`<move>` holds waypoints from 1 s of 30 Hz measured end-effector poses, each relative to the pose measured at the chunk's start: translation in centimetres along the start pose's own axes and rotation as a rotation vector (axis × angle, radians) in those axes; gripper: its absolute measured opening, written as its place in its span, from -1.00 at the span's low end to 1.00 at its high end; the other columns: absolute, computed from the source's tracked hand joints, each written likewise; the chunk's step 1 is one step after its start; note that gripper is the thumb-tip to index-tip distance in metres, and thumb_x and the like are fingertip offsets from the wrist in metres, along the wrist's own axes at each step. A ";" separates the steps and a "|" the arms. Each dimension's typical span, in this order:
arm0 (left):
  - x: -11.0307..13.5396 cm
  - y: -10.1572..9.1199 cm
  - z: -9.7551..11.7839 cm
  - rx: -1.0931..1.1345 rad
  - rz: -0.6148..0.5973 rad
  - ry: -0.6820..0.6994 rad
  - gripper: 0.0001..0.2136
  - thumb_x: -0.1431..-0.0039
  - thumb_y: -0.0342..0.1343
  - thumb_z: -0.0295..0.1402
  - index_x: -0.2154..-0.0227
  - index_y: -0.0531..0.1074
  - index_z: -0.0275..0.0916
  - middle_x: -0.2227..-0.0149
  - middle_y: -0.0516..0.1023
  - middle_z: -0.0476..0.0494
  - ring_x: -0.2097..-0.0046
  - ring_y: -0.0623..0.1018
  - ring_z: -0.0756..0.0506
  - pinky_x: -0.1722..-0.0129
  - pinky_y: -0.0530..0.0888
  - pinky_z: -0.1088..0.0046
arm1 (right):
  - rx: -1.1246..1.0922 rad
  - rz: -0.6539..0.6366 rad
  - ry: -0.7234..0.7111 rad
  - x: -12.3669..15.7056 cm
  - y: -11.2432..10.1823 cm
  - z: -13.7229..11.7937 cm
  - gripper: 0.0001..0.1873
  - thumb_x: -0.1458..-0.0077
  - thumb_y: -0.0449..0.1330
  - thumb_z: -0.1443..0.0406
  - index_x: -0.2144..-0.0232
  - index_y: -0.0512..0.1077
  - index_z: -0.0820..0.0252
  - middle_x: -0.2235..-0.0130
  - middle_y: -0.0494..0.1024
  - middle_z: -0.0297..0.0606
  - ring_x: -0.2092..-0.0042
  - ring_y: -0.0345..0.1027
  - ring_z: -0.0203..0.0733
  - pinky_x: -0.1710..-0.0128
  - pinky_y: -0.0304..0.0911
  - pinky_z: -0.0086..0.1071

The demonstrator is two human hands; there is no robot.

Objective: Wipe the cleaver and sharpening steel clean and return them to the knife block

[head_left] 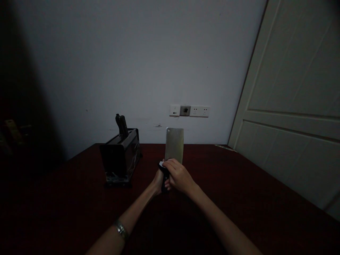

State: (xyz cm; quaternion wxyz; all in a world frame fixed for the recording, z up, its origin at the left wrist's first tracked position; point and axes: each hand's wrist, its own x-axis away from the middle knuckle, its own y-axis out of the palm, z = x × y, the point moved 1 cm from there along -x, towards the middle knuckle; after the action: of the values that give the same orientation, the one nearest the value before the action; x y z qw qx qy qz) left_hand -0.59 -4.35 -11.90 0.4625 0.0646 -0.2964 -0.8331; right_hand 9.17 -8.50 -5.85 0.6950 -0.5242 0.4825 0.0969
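A cleaver (174,143) stands upright in front of me, its broad metal blade pointing up and a small hole in the top left corner. My left hand (158,181) is closed around its black handle (165,177). My right hand (179,174) lies over the base of the blade with the fingers bent in. Between those fingers, near the top of the handle, shows a small white piece (161,164) that looks like tissue or cloth; most of it is hidden.
To the left on the dark red table (207,177) stands a black knife block (120,156), with black handles (122,124) sticking out of its top. Behind are a pale wall with sockets (199,111) and, at right, a white panelled door (289,106).
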 end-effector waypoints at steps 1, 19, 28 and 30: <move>0.0 0.0 -0.1 0.004 -0.005 -0.017 -0.31 0.00 -0.37 0.27 0.91 0.03 -0.22 0.89 0.01 0.02 0.81 0.08 0.09 0.78 0.06 0.57 | -0.005 0.007 0.013 0.0 -0.1 0.1 -0.56 0.12 -0.06 0.57 0.17 0.35 0.31 0.21 0.48 -0.06 0.15 0.28 -0.11 0.13 0.29 -0.25; 0.7 0.0 1.3 0.119 -0.255 0.107 -0.39 -0.20 -0.42 0.05 0.71 0.23 -0.27 0.86 0.02 0.08 0.81 0.01 0.08 0.81 0.10 0.60 | -0.448 0.315 0.471 -0.8 -4.6 2.5 -0.63 0.12 0.00 0.49 0.31 0.51 0.16 0.22 0.52 -0.24 0.14 0.37 -0.16 0.08 0.23 -0.26; 0.8 0.0 1.8 0.138 -0.204 0.146 -0.41 -0.18 -0.39 0.07 0.72 0.21 -0.26 0.87 0.01 0.08 0.81 0.02 0.08 0.81 0.08 0.60 | -0.287 -0.038 0.367 -0.4 -5.5 3.3 -0.47 -0.02 0.01 0.47 -0.04 0.32 -0.02 0.12 0.51 -0.26 0.11 0.38 -0.19 0.06 0.25 -0.22; 0.9 0.1 1.8 0.140 -0.191 0.134 -0.41 -0.18 -0.38 0.08 0.72 0.21 -0.25 0.87 0.01 0.08 0.81 0.02 0.08 0.81 0.07 0.61 | -0.319 -0.062 0.386 -0.2 -5.5 3.3 -0.44 0.03 -0.03 0.51 0.00 0.36 0.01 0.09 0.52 -0.29 0.09 0.39 -0.18 0.05 0.26 -0.22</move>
State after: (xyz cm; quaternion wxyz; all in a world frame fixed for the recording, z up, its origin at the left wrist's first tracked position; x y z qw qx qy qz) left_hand -1.68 -4.33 -10.26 0.3943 0.1801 -0.3146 -0.8445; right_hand 14.49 -8.04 -2.25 0.5013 -0.6504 0.5686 0.0486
